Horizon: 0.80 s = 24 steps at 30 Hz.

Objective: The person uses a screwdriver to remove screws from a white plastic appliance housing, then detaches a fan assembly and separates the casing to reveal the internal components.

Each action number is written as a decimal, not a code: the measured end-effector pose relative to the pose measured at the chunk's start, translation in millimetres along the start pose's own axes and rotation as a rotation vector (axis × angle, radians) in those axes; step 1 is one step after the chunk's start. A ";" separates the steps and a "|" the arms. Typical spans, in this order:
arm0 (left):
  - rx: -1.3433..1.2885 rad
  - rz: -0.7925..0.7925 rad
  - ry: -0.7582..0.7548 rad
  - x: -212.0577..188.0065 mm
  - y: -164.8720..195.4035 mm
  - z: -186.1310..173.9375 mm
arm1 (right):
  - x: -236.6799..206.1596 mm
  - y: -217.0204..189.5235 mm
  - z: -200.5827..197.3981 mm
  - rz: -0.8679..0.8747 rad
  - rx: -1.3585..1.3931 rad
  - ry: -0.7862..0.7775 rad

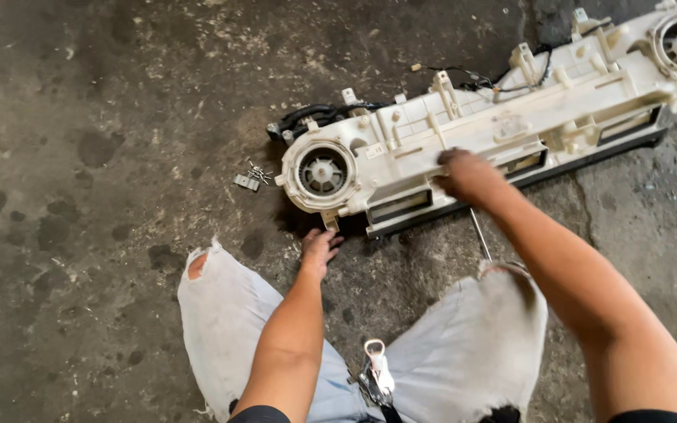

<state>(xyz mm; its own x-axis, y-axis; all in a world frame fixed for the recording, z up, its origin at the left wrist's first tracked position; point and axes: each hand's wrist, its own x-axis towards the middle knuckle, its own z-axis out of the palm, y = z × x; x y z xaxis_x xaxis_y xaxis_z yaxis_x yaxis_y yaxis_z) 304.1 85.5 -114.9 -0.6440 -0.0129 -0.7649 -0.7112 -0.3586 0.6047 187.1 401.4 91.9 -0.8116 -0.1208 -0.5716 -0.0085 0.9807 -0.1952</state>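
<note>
A long cream plastic housing [495,117] with a round fan opening at each end lies on the stained concrete floor. My right hand [464,174] rests on its front edge near the middle, fingers curled on the plastic. My left hand [320,249] hovers just below the left fan opening [323,174], fingers loosely bent and holding nothing. A thin metal rod [479,233] lies on the floor under my right forearm.
Several small screws and a metal clip [251,178] lie left of the housing. Black wires [307,117] trail behind its left end. My knees in torn pale jeans [221,290] fill the lower frame, with a key clip [376,374] between them.
</note>
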 end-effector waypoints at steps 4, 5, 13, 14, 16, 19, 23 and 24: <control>0.554 0.230 0.221 6.6 7.0 2.9 | 26.0 -136.1 10.2 -0.347 -0.351 -0.122; 0.682 0.281 0.242 6.7 8.5 3.7 | 26.3 -160.2 19.5 -0.453 -0.339 -0.069; 0.895 0.533 0.275 10.7 -5.3 -3.9 | 44.0 -219.5 86.7 -0.469 -0.448 0.077; 0.832 0.482 0.251 12.7 -7.9 -5.7 | 52.6 -214.9 87.1 -0.502 -0.418 0.073; 0.712 0.383 0.203 16.6 -12.4 -7.9 | 60.3 -210.1 93.7 -0.562 -0.417 0.098; 0.934 0.569 0.370 17.0 -17.3 -4.7 | 58.6 -207.0 100.0 -0.612 -0.464 0.199; 0.725 0.547 0.254 15.1 -22.6 -4.8 | 51.3 -201.3 102.6 -0.636 -0.413 0.225; 0.633 0.489 0.215 14.3 -22.9 -6.5 | 49.9 -199.9 99.4 -0.638 -0.393 0.213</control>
<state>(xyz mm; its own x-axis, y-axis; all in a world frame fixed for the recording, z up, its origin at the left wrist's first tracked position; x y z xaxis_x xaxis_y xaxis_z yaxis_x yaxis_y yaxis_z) 313.0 87.5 -141.2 -0.8994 -0.2321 -0.3704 -0.4308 0.3265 0.8413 206.3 184.1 23.2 -0.6747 -0.6869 -0.2701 -0.6857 0.7188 -0.1151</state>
